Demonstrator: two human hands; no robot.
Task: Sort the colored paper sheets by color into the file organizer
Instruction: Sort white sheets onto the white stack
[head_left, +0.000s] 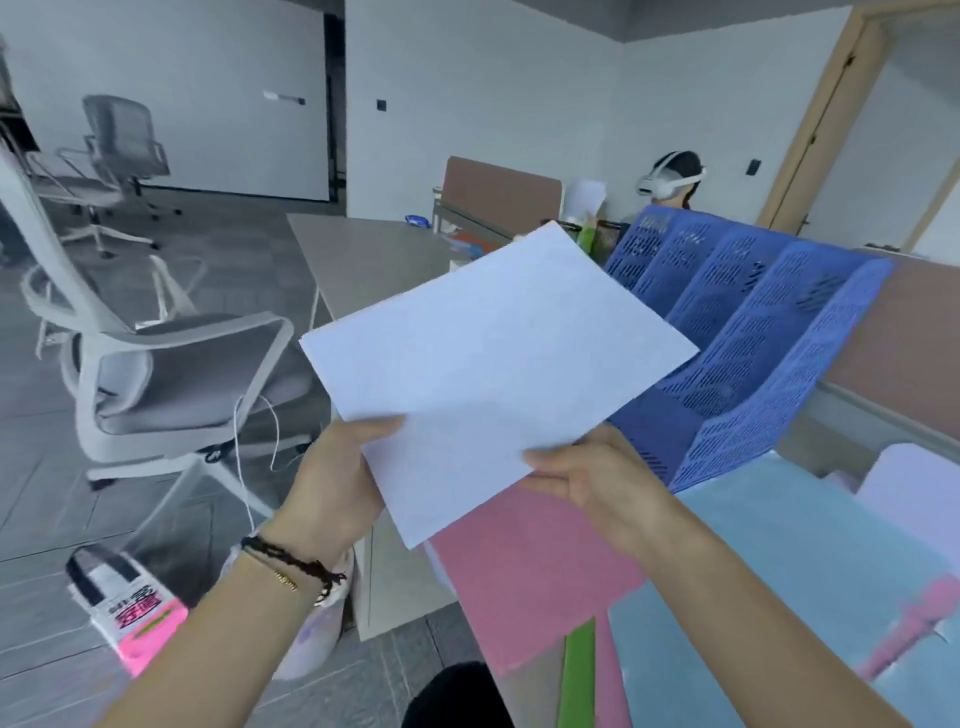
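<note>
A white sheet of paper (493, 358) is held up in the air in front of me, tilted. My left hand (332, 483) grips its lower left edge with the thumb on top. My right hand (587, 478) pinches its lower right edge. Just right of the sheet stands the blue perforated file organizer (748, 332) with several slots. On the desk below lie a pink sheet (524, 571), light blue sheets (789, 561), a green strip (579, 675) and pale lilac sheets (914, 483).
A grey office chair (171, 374) stands left of the desk, another (124, 150) farther back. A pink-and-white package (130, 608) lies on the floor at lower left. A person with a headset (672, 179) sits behind the partition (498, 192).
</note>
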